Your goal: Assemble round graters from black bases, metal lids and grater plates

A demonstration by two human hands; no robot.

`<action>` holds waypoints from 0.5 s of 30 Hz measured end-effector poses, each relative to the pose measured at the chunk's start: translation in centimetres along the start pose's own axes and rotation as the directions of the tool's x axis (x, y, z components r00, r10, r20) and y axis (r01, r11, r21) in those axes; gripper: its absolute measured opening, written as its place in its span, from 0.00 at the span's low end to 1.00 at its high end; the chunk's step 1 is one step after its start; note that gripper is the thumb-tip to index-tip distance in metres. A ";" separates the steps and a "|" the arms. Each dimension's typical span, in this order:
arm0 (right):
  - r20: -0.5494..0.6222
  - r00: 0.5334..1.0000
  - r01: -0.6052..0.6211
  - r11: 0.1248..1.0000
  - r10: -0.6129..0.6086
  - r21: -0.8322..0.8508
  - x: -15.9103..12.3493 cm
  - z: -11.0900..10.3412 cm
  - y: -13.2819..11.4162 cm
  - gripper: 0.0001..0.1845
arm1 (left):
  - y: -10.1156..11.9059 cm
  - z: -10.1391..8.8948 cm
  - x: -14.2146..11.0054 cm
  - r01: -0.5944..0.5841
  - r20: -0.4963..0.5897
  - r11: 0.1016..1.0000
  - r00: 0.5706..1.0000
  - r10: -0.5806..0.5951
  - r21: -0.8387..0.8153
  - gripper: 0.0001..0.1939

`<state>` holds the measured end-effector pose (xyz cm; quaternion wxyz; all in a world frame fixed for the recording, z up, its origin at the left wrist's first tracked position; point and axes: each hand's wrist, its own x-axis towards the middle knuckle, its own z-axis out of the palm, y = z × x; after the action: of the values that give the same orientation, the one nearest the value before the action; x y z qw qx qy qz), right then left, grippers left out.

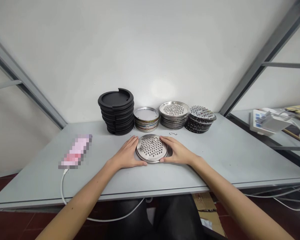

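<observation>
A round metal grater disc lies flat on the table in front of me, its slotted face up. A second metal rim shows beneath its lower edge. My left hand curves round the left side, fingertips at the upper rim and thumb at the lower rim. On the opposite side my right hand grips the rim in the same way. Just behind are a stack of plain metal discs and a stack of silver grater discs. A small metal hook lies between the disc and the stacks.
Black ring-shaped bases are stacked at the back left, spiky grater discs at the back right. A blurred phone with a white cable lies left. A power strip sits beyond the frame at right.
</observation>
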<state>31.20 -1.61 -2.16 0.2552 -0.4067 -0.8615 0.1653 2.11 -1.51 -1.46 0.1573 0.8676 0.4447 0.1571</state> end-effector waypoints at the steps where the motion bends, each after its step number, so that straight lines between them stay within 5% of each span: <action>1: -0.001 1.000 0.001 1.000 -0.001 -0.003 0.0 0.0 -0.1 0.57 | 0.0 0.0 0.0 0.005 0.000 1.000 1.000 -0.005 0.002 0.60; 8: -0.052 0.998 0.043 0.996 -0.040 0.073 0.1 -0.1 0.1 0.56 | 0.0 -0.3 0.6 -0.071 -0.145 0.995 0.988 0.060 -0.075 0.46; 12: -0.202 0.977 0.095 0.988 -0.068 0.126 0.3 -0.1 0.0 0.24 | -0.8 0.0 0.9 -0.054 -0.245 0.961 0.970 -0.014 -0.270 0.36; 15: -0.337 0.940 0.090 0.990 -0.048 0.111 0.4 -0.1 0.0 0.15 | -1.2 0.2 0.9 -0.049 -0.248 0.936 0.968 -0.041 -0.349 0.32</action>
<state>31.05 -1.29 -1.94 0.4280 -0.3816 -0.8074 0.1387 1.80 -0.14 -2.03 0.2523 0.7993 0.4239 0.3433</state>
